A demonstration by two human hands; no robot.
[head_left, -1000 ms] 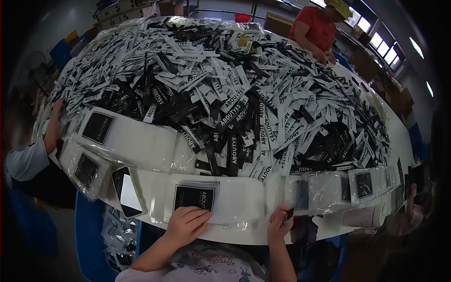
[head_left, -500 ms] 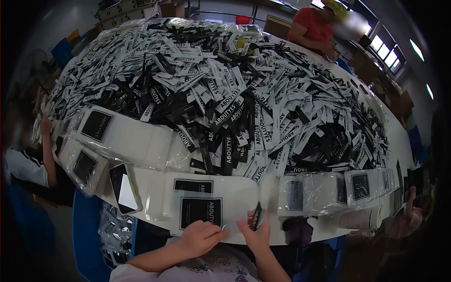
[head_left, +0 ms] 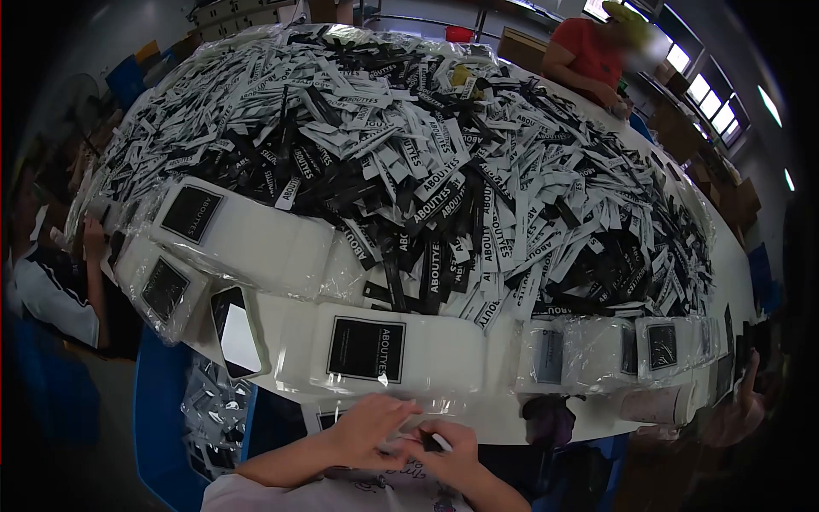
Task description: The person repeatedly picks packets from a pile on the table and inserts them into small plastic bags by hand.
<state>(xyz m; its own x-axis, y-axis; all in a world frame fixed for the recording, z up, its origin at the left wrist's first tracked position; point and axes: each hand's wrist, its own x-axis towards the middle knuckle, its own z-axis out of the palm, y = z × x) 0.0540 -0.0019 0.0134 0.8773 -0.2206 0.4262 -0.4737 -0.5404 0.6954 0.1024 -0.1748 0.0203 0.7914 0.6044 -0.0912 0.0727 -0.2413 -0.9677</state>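
Note:
Close to my body, my left hand (head_left: 371, 431) pinches the edge of a clear plastic bag (head_left: 317, 416) with a black label, most of it hidden under my wrist and forearm. Just beside it, my right hand (head_left: 448, 454) is closed on a small black-and-white packet (head_left: 442, 442); the fingers cover most of it. The two hands nearly touch, past the table's front edge. Ahead of them lies a stack of flat clear bags (head_left: 435, 354), its top one bearing a black ABOUTYES label (head_left: 367, 350).
A big heap of black and white ABOUTYES packets (head_left: 444, 175) covers the table (head_left: 725, 256). Wrapped bag bundles (head_left: 256, 243) and a phone (head_left: 239, 333) sit left, more bundles (head_left: 589, 350) right. Below left stands a blue bin (head_left: 158, 427). Other people are around the table.
Both hands have drawn back towards my body, bringing a labelled bag off the stack's front. The right hand's packet has moved down beside the left hand. The view has shifted slightly.

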